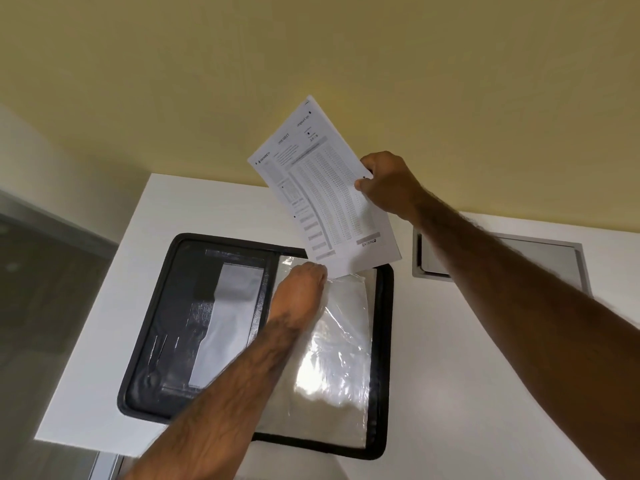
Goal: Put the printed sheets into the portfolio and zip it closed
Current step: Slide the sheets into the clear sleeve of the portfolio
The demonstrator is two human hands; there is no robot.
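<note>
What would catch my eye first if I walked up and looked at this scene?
Probably the printed sheets, held up at a tilt by the right hand above the white table. Beneath them, the black portfolio lies open, and the left hand lifts the top edge of a shiny clear plastic sleeve on its right half.

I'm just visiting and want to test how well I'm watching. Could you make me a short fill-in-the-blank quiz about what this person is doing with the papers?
1. The printed sheets are held up by the ____ hand.
2. The portfolio lies ____ on the white table.
3. The left hand holds the mouth of a clear ____ sleeve.

Missing words: right; open; plastic
</note>
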